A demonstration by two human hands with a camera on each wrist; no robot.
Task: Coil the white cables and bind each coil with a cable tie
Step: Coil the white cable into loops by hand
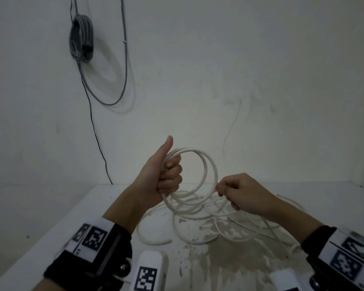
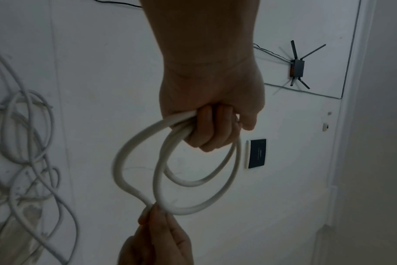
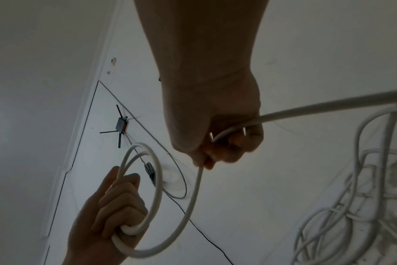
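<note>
Your left hand (image 1: pixel 166 177) is clenched round the stacked loops of the white cable (image 1: pixel 198 181), thumb up, so the coil hangs open above the counter (image 1: pixel 51 217) and each new turn can drop into the fist. Your right hand (image 1: pixel 244 194) pinches the running length just past the coil, feeding it round with tension. The rest of the cable lies in a loose tangle (image 1: pixel 229 225) on the counter below. No cable tie visible yet; coiling looks early, few turns made.
</note>
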